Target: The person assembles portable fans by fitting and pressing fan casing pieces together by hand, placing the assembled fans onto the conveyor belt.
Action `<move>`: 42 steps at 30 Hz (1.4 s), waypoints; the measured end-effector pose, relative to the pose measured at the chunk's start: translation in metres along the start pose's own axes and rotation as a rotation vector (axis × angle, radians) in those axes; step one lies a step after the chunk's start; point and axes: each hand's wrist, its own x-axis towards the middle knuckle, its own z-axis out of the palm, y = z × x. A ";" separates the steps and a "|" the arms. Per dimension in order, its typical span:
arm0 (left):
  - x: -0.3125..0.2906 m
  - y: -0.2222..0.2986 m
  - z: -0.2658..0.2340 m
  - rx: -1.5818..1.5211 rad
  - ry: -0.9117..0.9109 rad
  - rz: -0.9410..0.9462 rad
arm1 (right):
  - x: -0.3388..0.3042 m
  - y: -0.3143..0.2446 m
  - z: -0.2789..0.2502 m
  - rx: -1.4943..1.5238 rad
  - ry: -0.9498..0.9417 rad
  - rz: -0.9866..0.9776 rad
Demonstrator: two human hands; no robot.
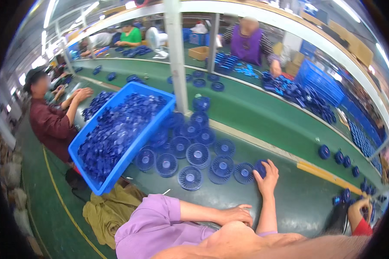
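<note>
My right hand (269,178) grips the edge of a blue slotted plastic disc (259,167) at the right end of a group of such discs, its thumb and fingers around the rim. Beside it to the left lies another round slotted disc (244,173). More translucent blue discs (197,154) are spread and partly stacked over the dark green worktop (233,199). My left hand (237,214) rests low at the worktop's near edge, fingers loosely bent and slightly apart, with nothing visible in it.
A blue crate (136,149) heaped with small blue parts stands left of the discs. Behind runs a green conveyor belt (246,101) carrying blue pieces, with a white post (176,56) before it. Co-workers sit left, across and at right, where a hand (359,210) handles parts.
</note>
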 end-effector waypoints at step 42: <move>-0.023 -0.004 -0.005 -0.008 0.244 -0.048 | 0.004 0.025 0.002 -0.081 -0.069 -0.147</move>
